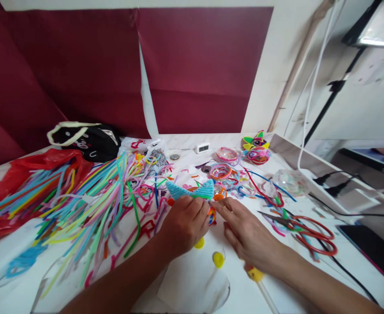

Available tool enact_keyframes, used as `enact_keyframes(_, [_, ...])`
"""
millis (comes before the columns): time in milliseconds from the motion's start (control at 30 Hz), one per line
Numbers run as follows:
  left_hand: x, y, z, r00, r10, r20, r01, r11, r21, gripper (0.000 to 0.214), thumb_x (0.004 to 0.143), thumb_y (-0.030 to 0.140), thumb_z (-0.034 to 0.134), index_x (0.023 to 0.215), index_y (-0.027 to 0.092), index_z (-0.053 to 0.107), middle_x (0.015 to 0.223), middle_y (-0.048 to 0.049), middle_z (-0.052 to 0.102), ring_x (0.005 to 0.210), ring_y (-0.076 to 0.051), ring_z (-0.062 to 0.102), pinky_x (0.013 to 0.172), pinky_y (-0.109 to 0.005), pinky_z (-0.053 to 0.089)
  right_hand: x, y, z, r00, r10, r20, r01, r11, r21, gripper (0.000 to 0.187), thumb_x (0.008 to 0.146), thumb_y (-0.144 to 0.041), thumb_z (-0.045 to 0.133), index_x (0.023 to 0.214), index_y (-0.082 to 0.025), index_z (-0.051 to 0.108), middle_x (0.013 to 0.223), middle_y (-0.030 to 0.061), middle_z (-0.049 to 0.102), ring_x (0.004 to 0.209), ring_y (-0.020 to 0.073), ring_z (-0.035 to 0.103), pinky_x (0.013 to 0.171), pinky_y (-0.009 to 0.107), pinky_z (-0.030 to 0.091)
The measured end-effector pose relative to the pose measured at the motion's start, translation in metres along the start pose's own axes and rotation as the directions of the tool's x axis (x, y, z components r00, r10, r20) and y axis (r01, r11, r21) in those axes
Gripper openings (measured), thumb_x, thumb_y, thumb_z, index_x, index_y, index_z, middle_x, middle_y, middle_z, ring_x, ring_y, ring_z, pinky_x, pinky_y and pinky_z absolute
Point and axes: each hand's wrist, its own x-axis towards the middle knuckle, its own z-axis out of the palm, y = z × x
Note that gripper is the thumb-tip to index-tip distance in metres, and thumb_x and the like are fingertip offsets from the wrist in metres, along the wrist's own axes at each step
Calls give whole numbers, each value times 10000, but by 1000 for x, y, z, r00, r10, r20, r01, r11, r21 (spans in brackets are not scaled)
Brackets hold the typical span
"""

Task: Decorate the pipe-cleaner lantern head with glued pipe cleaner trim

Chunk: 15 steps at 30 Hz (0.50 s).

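Note:
My left hand (187, 224) is closed around a pipe-cleaner figure (206, 190) with two light-blue pointed, ear-like parts on top. An orange bit and multicoloured loops show at its sides and below; my fingers hide its middle. From the right, my right hand (246, 233) reaches in, its fingertips meeting at the figure's right edge beside my left fingers. Its thumb is partly hidden, and a ring sits on one finger. Below the hands are two yellow round pieces (218, 260). A yellow-topped stick (255, 274) lies under my right wrist.
Loose pipe cleaners (93, 205) spread over the left, partly on a red bag (48, 163). Red-handled scissors (312, 233) lie right of my hand. Behind are coiled pipe cleaners (222, 172), a small digital clock (202, 148) and a black bag (96, 141). A power strip (329, 185) stands far right.

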Motion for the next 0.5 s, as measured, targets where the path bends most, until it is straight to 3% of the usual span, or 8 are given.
enact_keyframes(233, [0, 1, 0, 1000, -3, 8, 3, 1000, -16, 160, 943, 155, 553, 1014, 69, 668, 858, -104, 689, 790, -208, 621, 734, -367, 544, -2, 4, 7, 999, -26, -24, 25, 999, -42, 517, 886, -41, 421, 1384, -114, 539, 1195, 171, 605, 1062, 272, 583, 877, 464, 558])
enact_keyframes(500, [-1, 1, 0, 1000, -5, 8, 6, 999, -39, 161, 938, 152, 557, 992, 61, 679, 848, -107, 691, 788, -210, 629, 726, -367, 554, 3, 3, 2, 997, -77, 24, 81, 959, -271, 451, 911, -84, 467, 1348, -115, 578, 1170, 154, 640, 986, 287, 546, 804, 432, 454])
